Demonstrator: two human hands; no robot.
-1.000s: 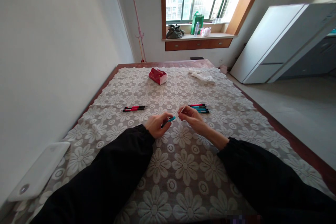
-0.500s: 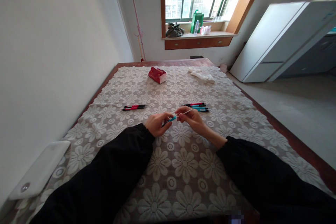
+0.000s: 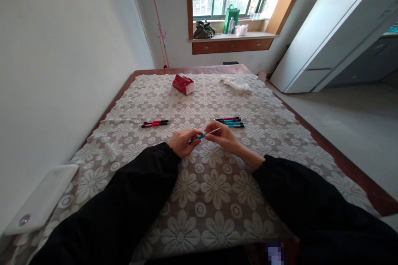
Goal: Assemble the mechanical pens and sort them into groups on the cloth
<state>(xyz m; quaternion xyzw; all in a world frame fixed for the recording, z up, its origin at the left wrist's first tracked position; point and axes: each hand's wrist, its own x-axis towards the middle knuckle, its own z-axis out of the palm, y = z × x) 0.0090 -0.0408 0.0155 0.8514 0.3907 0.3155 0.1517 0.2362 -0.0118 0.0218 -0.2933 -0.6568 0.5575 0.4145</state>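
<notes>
Though small at this distance, looks to be midway through work on a single pen: grips a teal pen barrel (image 3: 200,136) in the left hand (image 3: 182,143), fingers clenched round it just above the lace tablecloth (image 3: 217,198), and pinches a thin white refill (image 3: 214,131) between thumb and fingertips of the right hand (image 3: 225,137). Cannot tell whether the refill's near end sits inside the barrel's mouth or only touches it, so cannot judge whether going in or coming out. Judging by the layout, sorts pens into two lots on either side of the hands. Cannot say which lot counts as finished and which as waiting. Counted: two red-and-black pens (image 3: 155,123) lying side by side on the cloth to the left, well apart from the hands. Near the right hand and just beyond it, a tight pen cluster (image 3: 230,122) of what look like four, one red at the far side and three teal. With the one in hand, seven pens in all. Farther up the cloth, one red tissue pack (image 3: 184,84) and one crumpled white cloth (image 3: 236,85). At the near left edge, one flat white device (image 3: 40,203).
</notes>
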